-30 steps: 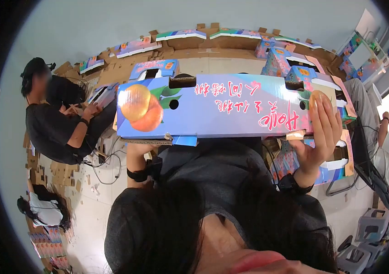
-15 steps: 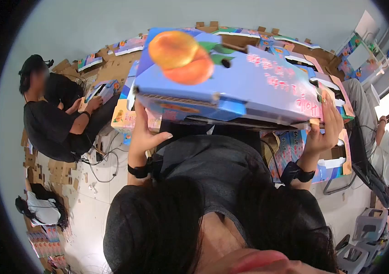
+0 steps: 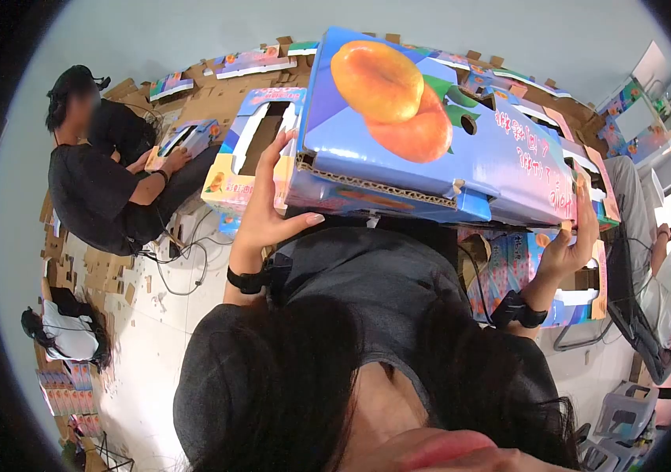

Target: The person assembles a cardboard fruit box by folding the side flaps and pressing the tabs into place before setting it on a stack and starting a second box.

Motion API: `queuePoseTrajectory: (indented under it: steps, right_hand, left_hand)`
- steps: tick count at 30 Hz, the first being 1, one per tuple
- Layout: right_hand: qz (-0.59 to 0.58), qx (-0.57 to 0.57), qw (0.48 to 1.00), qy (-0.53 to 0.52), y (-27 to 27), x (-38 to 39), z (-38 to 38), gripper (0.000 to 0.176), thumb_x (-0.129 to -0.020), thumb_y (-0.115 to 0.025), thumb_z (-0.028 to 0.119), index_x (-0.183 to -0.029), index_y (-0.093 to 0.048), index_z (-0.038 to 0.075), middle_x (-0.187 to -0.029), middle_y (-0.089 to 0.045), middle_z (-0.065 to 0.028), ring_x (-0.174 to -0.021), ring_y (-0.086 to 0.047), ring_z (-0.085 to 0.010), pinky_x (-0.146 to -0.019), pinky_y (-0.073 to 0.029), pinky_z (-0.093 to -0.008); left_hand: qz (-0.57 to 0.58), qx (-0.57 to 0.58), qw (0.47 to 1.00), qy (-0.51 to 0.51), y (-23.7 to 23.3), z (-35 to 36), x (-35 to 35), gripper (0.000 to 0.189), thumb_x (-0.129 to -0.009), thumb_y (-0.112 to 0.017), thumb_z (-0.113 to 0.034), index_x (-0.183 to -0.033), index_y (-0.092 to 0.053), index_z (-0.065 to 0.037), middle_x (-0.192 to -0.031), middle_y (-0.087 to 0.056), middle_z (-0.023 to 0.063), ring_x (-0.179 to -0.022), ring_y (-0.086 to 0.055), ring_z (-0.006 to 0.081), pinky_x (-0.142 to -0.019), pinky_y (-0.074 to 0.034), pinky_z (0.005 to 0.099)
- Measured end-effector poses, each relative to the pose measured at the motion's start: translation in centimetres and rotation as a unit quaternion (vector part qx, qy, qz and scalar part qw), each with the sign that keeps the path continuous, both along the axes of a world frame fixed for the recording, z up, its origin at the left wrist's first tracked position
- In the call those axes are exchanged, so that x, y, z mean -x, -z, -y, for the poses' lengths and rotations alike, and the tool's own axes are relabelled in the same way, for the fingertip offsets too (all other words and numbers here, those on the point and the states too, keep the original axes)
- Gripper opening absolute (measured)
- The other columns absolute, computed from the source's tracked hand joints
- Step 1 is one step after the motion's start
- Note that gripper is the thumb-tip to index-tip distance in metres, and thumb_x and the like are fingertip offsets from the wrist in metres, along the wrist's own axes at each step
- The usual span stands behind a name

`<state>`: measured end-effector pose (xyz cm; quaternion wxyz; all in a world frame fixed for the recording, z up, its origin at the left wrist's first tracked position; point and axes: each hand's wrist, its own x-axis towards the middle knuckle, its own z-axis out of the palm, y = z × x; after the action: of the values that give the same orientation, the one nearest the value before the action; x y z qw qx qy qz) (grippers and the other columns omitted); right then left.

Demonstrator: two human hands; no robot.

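Note:
In front of my chest, a blue and purple cardboard fruit box [image 3: 398, 169] is held up, tilted, with a large orange fruit picture and pink lettering on the face toward me. My left hand [image 3: 268, 208] presses against the box's left end, thumb stretched out under its lower edge. At the opposite end, my right hand [image 3: 575, 236] grips the lower right corner, fingers up along the side. The corrugated edge of the cardboard shows along the near left rim. The box's far side is hidden.
Another printed box [image 3: 253, 169] with a cut-out opening stands just left. Flattened and folded cardboard [image 3: 194, 106] lies along the wall behind. A co-worker in black [image 3: 99, 173] handles a box at left; another seated person [image 3: 670, 267] is at right. Cables [image 3: 186, 271] trail on the floor.
The box has shifted to the right in view and turned slightly, uncovering the other box at left. My left hand's fingers now show more along its end. Both hands still hold it.

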<state>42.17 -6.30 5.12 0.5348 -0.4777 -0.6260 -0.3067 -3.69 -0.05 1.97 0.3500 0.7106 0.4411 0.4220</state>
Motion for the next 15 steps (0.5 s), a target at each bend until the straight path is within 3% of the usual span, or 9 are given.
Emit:
queuePoseTrajectory:
  steps: [3,7,10,11,13,15]
  right_hand:
    - [0.015,0.004,1.0,-0.002,-0.6,0.2,-0.1,0.072,-0.098,-0.039,0.06,-0.12,-0.063,-0.004,-0.119,-0.068,-0.0177,-0.115,-0.062,-0.034,-0.1,-0.042,-0.0413]
    - [0.046,0.037,0.998,-0.013,-1.9,0.3,-0.4,0.072,-0.099,-0.035,0.06,-0.125,-0.06,-0.003,-0.127,-0.062,-0.0204,-0.123,-0.055,-0.0374,-0.105,-0.038,-0.0452]
    - [0.05,0.033,0.994,0.092,-2.8,1.2,-0.9,0.075,-0.099,-0.031,0.061,-0.128,-0.058,-0.002,-0.139,-0.052,-0.0214,-0.133,-0.044,-0.0384,-0.11,-0.029,-0.0489]
    - [0.037,0.027,0.994,0.098,-2.7,1.1,-1.0,0.064,-0.099,-0.043,0.052,-0.134,-0.053,-0.001,-0.146,-0.043,-0.0211,-0.137,-0.035,-0.0378,-0.113,-0.022,-0.0506]
    - [-0.013,-0.004,0.99,0.143,-2.5,2.0,-1.1,0.058,-0.096,-0.054,0.042,-0.137,-0.05,0.0,-0.146,-0.042,-0.0209,-0.137,-0.035,-0.0376,-0.113,-0.023,-0.0505]
    - [-0.044,-0.006,0.984,0.171,-2.5,2.8,-1.0,0.064,-0.088,-0.07,0.026,-0.141,-0.045,0.001,-0.147,-0.039,-0.0225,-0.136,-0.034,-0.0381,-0.112,-0.023,-0.0507]
  left_hand:
    - [-0.03,0.005,0.999,-0.013,1.1,-0.1,0.9,0.125,-0.056,-0.089,-0.042,-0.152,-0.021,-0.001,-0.155,-0.026,0.0198,-0.145,-0.023,0.0343,-0.118,-0.017,0.0462]
    - [-0.012,-0.009,1.0,-0.005,0.8,-0.2,0.6,0.124,-0.058,-0.088,-0.039,-0.153,-0.018,-0.003,-0.153,-0.029,0.0191,-0.143,-0.027,0.0329,-0.117,-0.021,0.0455]
    - [0.048,-0.029,0.998,0.023,-1.3,0.3,-0.9,0.123,-0.059,-0.088,-0.036,-0.153,-0.015,-0.004,-0.151,-0.031,0.0186,-0.141,-0.03,0.0319,-0.115,-0.023,0.045]
    - [0.071,-0.034,0.996,0.035,-2.0,0.5,-1.5,0.123,-0.06,-0.088,-0.036,-0.153,-0.014,-0.004,-0.151,-0.031,0.0184,-0.14,-0.031,0.0316,-0.115,-0.024,0.0449]
    - [0.119,-0.041,0.991,0.055,-3.2,0.8,-2.7,0.122,-0.061,-0.087,-0.034,-0.154,-0.013,-0.004,-0.15,-0.033,0.018,-0.139,-0.033,0.0309,-0.114,-0.026,0.0446]
    - [0.162,-0.048,0.983,0.07,-4.2,0.8,-3.5,0.122,-0.062,-0.087,-0.032,-0.154,-0.011,-0.005,-0.149,-0.034,0.0176,-0.138,-0.035,0.0302,-0.113,-0.028,0.0442]
